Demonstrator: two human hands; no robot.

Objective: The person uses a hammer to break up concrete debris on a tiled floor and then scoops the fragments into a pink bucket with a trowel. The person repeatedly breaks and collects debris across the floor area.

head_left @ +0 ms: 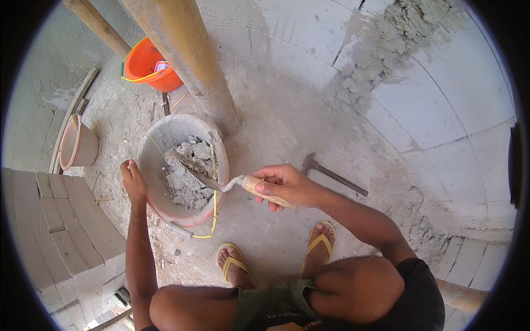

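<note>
My right hand is wrapped round the wooden handle of a trowel. The trowel's metal blade reaches over the bucket's rim, its tip among grey, crumbly mortar. This mortar lies in a large, cement-stained bucket on the floor in front of my feet. My left hand is at the bucket's left side, fingers curled at its rim; the grip is partly hidden. A yellow-wrapped bucket handle hangs along the bucket's right side.
A hammer lies on the floor to the right. Behind the bucket stand a thick bamboo post and an orange bucket. A small pale bucket and stacked light blocks are at left. Mortar clings to the block wall.
</note>
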